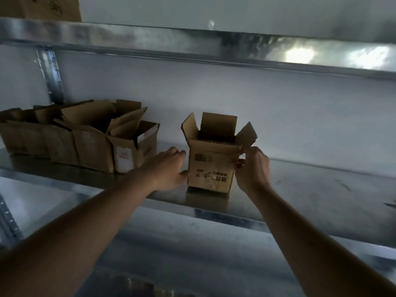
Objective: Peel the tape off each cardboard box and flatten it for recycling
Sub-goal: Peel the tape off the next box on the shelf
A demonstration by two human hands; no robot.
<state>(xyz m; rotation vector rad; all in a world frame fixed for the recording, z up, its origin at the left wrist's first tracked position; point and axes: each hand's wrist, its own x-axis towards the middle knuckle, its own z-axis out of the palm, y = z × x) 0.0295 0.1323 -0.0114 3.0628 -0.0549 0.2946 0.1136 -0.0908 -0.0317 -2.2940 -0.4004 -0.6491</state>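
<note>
The open box (211, 166) and the row of boxes (81, 138) are matt brown corrugated cardboard, standing on a smooth, dully reflective galvanised metal shelf (310, 189).

Metal shelf (300, 189) is carrying a small open box (211, 168) upright mid-shelf, and a row of opened cartons (81, 144) sitting left.

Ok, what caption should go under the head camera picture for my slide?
Two hands work on a small open box on a metal shelf: right hand pinching its corner, left hand beside it.
</note>
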